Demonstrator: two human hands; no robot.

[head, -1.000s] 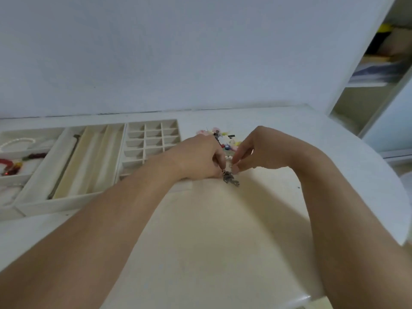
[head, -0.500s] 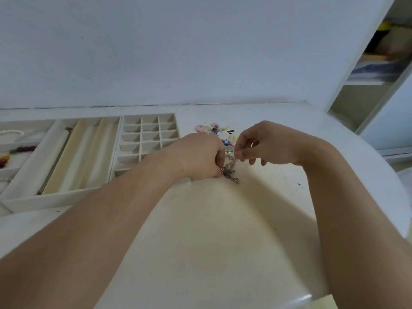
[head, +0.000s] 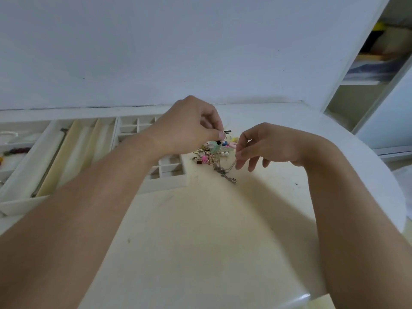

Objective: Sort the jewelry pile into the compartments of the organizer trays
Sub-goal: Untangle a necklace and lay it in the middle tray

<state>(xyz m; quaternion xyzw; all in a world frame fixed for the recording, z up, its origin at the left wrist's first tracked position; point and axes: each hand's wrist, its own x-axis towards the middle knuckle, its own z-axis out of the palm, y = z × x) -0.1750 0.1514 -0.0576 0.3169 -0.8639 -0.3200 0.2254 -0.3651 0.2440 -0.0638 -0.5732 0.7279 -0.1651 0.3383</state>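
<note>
Filling most of the view, a pale table [head: 200, 241] meets a white wall [head: 156, 52], with shelves [head: 374, 63] off to the right. Organizer trays [head: 73, 152] sit on the table's left side: long channels, one with a dark rod [head: 50, 161], and a grid of small compartments [head: 166, 168] just beside the pile. Farther left, a tray holds a white bracelet [head: 9, 133] and dark red beads [head: 16, 150]. Two bare forearms reach in over the table. The left hand [head: 189, 128] is raised over the pile, fingers curled, thumb and forefinger pinching a pale green piece [head: 216, 147] that hangs from them. The right hand [head: 267, 146] is loosely curled, its fingertips pinching a thin chain [head: 225, 170] that trails down onto the table. The jewelry pile [head: 209, 153] lies between the hands, right of the grid.
</note>
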